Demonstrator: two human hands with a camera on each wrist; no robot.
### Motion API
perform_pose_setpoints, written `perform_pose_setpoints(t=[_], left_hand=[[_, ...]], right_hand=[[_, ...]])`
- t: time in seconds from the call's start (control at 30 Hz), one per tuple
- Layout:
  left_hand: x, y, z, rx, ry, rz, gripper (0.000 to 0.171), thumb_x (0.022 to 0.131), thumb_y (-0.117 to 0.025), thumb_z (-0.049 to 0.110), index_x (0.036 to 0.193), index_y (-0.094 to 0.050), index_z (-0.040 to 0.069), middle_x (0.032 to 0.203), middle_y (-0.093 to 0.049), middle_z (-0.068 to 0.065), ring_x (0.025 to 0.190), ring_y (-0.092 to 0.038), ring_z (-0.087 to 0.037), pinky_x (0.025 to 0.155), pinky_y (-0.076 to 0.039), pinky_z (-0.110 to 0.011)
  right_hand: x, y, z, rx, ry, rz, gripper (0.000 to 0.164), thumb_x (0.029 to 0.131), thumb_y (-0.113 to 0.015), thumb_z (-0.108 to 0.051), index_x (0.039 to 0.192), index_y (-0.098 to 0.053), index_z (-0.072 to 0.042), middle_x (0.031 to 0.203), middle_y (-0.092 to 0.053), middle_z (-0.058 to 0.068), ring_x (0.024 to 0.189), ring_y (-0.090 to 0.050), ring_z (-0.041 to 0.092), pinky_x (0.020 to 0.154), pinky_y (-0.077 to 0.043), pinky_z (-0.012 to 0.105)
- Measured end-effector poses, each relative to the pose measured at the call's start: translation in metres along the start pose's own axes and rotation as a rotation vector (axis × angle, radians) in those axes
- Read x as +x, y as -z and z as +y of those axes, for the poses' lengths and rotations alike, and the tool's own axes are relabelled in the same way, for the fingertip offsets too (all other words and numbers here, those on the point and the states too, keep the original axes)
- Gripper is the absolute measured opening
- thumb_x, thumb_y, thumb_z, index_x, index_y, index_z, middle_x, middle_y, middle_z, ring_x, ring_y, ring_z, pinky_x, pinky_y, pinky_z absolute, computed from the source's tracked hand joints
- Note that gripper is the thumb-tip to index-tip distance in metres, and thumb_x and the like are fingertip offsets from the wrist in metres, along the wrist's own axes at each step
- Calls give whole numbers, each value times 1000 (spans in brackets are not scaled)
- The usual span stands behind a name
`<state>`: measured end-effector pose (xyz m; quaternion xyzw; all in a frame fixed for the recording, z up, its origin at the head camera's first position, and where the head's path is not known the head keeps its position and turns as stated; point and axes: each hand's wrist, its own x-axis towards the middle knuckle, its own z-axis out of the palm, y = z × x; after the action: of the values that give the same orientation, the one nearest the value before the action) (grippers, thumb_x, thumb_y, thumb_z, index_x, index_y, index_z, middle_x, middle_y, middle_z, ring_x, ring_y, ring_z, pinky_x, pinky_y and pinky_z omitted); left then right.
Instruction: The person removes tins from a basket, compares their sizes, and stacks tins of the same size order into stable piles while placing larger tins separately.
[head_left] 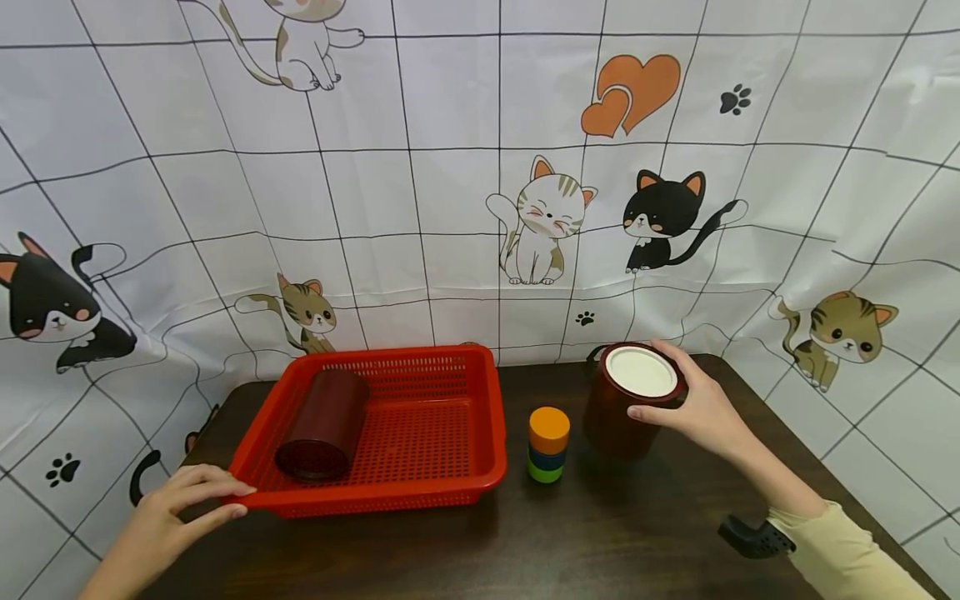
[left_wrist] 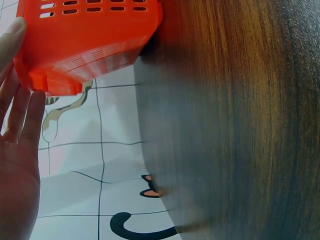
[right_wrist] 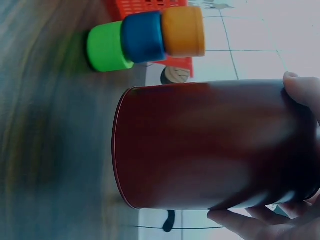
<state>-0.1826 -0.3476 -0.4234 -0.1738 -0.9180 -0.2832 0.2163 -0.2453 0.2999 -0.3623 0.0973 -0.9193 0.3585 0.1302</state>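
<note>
My left hand (head_left: 183,508) holds the near left corner of a red plastic basket (head_left: 390,502), its thumb and fingers on either side of the rim in the left wrist view. Inside the basket, at the left, a dark red canister (head_left: 326,421) lies on its side. On the right, my right hand (head_left: 705,417) grips a second dark red canister (head_left: 615,421) near its top, thumb on one side and fingers on the other. It has a white lid (head_left: 641,371) and leans slightly. Whether its base touches the table cannot be told.
Between basket and held canister stands a stack of orange, blue and green round pieces (head_left: 548,442). Everything is on a dark wooden table (head_left: 480,558). A white sheet (head_left: 450,192) with grid lines and cartoon cats rises behind it and along both sides.
</note>
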Motion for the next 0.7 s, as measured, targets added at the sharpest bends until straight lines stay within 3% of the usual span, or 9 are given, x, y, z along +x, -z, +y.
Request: perform_pose_setpoints(t=[0.7], left_hand=[[-1,-2,0,-14,-14,9,31,75,-84,9,100,-77,26,102,-59,21,94,-46,13,73,-38,-6]], right_hand=[[-8,-22,27,-9,-1,-30,103,75,-85,-43,157,-24,-27,151,-42,19,130,-49,43,96,-44,65]])
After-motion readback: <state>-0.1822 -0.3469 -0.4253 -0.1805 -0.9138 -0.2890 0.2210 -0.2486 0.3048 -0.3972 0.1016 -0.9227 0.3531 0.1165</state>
